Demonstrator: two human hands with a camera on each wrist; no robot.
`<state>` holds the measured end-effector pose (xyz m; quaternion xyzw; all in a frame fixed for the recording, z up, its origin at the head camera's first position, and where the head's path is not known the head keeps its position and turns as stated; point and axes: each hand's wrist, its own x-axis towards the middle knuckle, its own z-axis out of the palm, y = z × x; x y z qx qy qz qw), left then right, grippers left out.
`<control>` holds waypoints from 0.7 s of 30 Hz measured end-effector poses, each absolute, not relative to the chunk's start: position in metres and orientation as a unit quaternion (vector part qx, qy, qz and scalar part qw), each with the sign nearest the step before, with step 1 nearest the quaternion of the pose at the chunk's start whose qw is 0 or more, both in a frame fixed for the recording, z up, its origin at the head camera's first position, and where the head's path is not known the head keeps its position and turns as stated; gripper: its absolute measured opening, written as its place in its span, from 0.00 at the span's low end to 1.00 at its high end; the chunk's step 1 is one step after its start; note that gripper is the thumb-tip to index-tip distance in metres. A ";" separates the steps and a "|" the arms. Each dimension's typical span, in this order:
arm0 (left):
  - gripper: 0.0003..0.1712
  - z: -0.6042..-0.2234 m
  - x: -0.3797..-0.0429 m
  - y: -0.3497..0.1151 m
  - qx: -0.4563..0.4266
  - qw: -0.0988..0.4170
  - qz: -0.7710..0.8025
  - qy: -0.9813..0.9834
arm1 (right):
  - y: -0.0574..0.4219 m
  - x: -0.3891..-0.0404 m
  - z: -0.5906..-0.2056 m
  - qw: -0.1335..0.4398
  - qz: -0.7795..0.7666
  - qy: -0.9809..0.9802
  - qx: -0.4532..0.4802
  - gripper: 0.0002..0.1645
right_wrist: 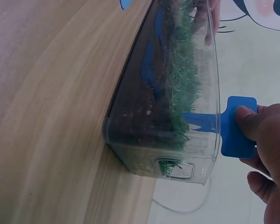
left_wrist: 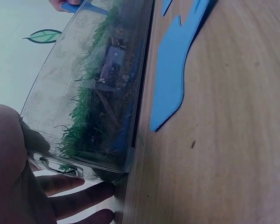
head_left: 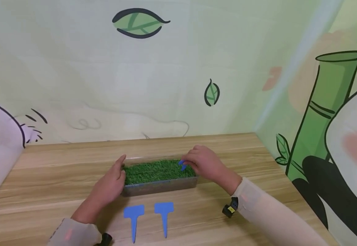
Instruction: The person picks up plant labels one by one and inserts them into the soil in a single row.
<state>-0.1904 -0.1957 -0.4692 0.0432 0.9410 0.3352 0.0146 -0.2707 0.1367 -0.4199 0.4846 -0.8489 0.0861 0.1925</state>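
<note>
A long clear plastic planter box (head_left: 161, 187) filled with green grass (head_left: 157, 171) stands on the table. At its left end is my left hand (head_left: 112, 179), fingers fairly straight against the end wall in the left wrist view. Over the right end, my right hand (head_left: 204, 164) pinches a blue T-shaped plant label (right_wrist: 238, 127) by its wide head. The label's stem reaches down into the grass, its tip hidden there. Two more blue plant labels, a left one (head_left: 133, 215) and a right one (head_left: 164, 212), lie flat in front of the box, stems pointing toward me.
The wood-grain table (head_left: 58, 164) meets a printed backdrop (head_left: 166, 75) with leaves, bamboo and pandas behind and to the right. Dark soil and blue shapes show through the planter's wall in the right wrist view.
</note>
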 end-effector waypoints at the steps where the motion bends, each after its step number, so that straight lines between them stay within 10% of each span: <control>1: 0.33 -0.469 -0.190 -0.196 0.044 0.014 0.335 0.941 | 0.136 -0.271 -0.420 0.187 0.084 -0.851 0.483 0.07; 21: 0.33 -0.469 -0.190 -0.196 0.047 0.010 0.339 0.940 | 0.131 -0.273 -0.424 0.168 0.080 -0.858 0.479 0.07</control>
